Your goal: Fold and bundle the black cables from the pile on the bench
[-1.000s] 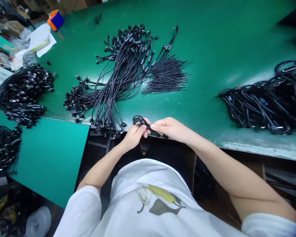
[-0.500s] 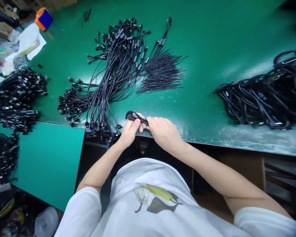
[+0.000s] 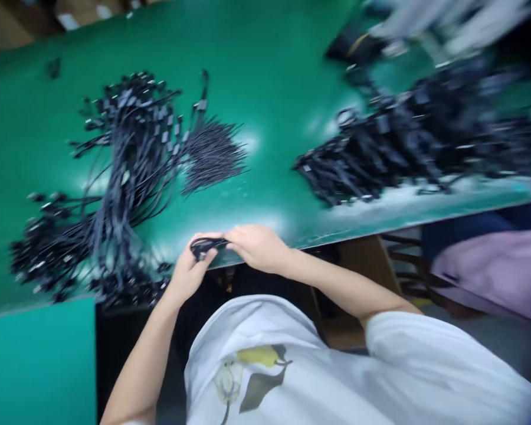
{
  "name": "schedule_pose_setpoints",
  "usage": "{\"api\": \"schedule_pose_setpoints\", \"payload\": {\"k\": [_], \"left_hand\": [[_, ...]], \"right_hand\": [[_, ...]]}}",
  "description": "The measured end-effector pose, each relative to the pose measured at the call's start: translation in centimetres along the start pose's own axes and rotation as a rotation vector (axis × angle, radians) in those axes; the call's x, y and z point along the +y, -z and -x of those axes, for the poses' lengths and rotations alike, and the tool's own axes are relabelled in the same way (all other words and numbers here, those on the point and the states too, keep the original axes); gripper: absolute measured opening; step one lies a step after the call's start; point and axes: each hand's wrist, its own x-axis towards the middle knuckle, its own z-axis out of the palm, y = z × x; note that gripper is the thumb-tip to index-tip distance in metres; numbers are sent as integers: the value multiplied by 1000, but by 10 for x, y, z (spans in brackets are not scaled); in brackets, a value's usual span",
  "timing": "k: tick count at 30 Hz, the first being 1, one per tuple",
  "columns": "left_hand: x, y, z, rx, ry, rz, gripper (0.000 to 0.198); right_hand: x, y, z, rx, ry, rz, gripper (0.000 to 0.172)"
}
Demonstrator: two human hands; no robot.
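Over the table's front edge, my left hand (image 3: pixel 191 265) is closed around a small coiled black cable (image 3: pixel 202 244). My right hand (image 3: pixel 259 248) pinches the right end of the same coil, its fingertips pressed together there. Up and to the left lies a big heap of loose black cables (image 3: pixel 130 141) with connector ends. Beside that heap is a fan of thin black ties (image 3: pixel 215 154). The view is blurred, so fine detail at my fingertips cannot be made out.
A long row of bundled black cables (image 3: pixel 371 156) fills the right side of the green table (image 3: pixel 265 112). A person's pink garment (image 3: pixel 495 268) shows at the right, below the table edge. Blurred grey-white material (image 3: pixel 451 20) is at the upper right.
My view has swung to the right, so the table things appear further left and more bundled cables show. Both hands still hold the coil; my right hand now sits at its end.
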Motion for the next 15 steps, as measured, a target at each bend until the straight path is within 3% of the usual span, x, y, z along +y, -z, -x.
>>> {"api": "schedule_pose_setpoints", "payload": {"k": [3, 6, 10, 12, 15], "left_hand": [[-8, 7, -7, 55, 50, 156, 47], [-11, 17, -10, 213, 48, 64, 46], [-4, 41, -5, 288, 6, -504, 43], [-4, 58, -1, 363, -62, -809, 47], [-11, 80, 5, 435, -101, -1096, 51]], "right_hand": [[29, 21, 17, 67, -160, 205, 42], [75, 58, 49, 244, -427, 339, 44], [151, 115, 83, 564, -845, 545, 57], [182, 135, 90, 575, -967, 613, 60], [202, 151, 99, 487, -969, 606, 56]]}}
